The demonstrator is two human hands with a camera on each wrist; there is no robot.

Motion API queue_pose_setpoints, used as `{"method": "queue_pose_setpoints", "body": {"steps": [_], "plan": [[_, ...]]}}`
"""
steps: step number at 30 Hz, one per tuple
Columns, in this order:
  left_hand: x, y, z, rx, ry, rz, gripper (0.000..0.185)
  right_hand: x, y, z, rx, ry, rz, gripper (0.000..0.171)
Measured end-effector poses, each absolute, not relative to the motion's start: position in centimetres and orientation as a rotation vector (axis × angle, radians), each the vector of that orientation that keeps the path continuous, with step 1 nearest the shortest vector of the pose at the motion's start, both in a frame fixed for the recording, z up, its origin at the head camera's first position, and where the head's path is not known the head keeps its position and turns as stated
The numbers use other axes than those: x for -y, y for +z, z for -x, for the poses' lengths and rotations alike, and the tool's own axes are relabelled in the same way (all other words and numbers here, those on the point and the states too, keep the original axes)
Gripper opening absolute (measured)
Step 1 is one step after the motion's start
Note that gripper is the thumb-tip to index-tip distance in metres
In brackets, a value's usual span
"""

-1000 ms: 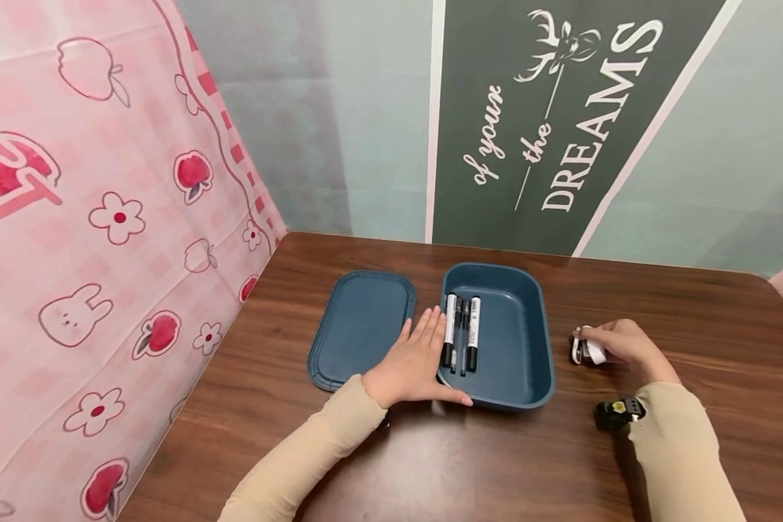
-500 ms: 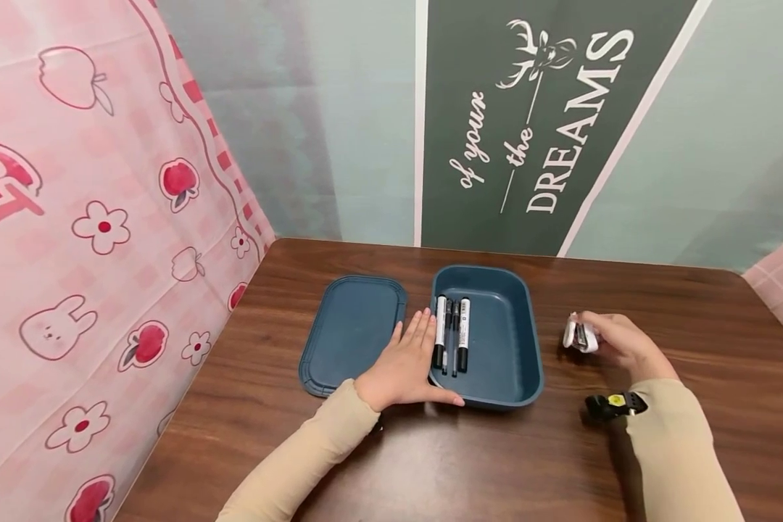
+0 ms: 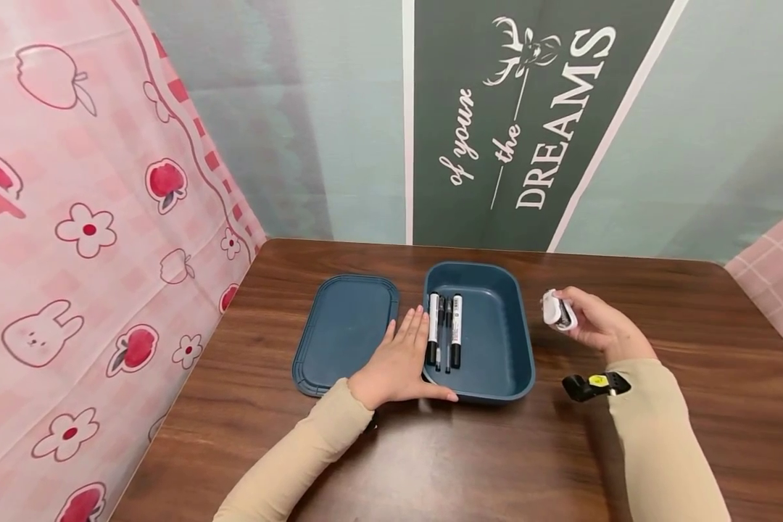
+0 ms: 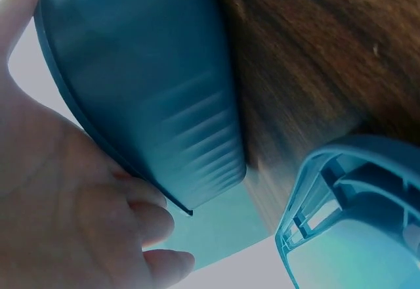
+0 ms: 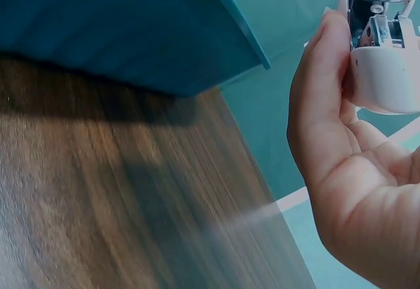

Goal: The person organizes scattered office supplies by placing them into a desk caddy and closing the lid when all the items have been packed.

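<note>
My right hand (image 3: 603, 326) grips a small white stapler (image 3: 559, 310) just above the table, to the right of the blue box. In the right wrist view, metal parts show inside the rounded white stapler (image 5: 387, 79), pinched between thumb and fingers. My left hand (image 3: 394, 371) lies with straight fingers along the left side of the open blue box (image 3: 496, 348), its thumb reaching to the near edge. Two white markers (image 3: 456, 330) and clear pens with black caps (image 3: 447, 337) lie side by side along the left inside of the box.
A blue lid (image 3: 344, 330) lies on the brown wooden table (image 3: 496, 464), left of the box. A pink printed cloth (image 3: 104, 290) hangs at the left, and a green-grey cloth (image 3: 339, 145) with lettering hangs behind the table.
My right hand has lifted the stapler off the table and carried it left towards the box. The left hand stays against the box. The head view has shifted slightly.
</note>
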State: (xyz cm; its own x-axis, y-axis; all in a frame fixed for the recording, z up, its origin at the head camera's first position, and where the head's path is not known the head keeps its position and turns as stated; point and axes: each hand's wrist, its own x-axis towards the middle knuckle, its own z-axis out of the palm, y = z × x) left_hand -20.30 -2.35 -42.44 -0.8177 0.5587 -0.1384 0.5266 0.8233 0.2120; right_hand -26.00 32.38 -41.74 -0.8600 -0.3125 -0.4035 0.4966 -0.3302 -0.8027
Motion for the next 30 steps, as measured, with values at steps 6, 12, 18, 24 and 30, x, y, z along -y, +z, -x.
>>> {"method": "queue_pose_setpoints", "body": {"steps": [6, 12, 18, 24, 30], "plan": [[2.5, -42.2, 20.3, -2.826, 0.24, -0.857, 0.125, -31.7, -41.4, 26.3, -1.445, -2.186, -0.244, 0.021], [2.5, -42.0, 20.2, -2.823, 0.218, -0.848, 0.125, -30.9, -40.9, 26.5, -1.447, -2.188, -0.182, 0.031], [2.2, -41.9, 20.3, -2.826, 0.203, -0.856, 0.126, -30.5, -40.4, 26.4, -1.573, -2.155, -0.183, 0.031], [2.2, -41.9, 20.3, -2.829, 0.178, -0.84, 0.126, -29.5, -40.0, 26.7, -1.738, -2.031, -0.162, 0.031], [2.3, -41.9, 20.1, -2.824, 0.173, -0.848, 0.126, -27.8, -39.7, 26.9, -1.862, -1.939, -0.12, 0.025]]}}
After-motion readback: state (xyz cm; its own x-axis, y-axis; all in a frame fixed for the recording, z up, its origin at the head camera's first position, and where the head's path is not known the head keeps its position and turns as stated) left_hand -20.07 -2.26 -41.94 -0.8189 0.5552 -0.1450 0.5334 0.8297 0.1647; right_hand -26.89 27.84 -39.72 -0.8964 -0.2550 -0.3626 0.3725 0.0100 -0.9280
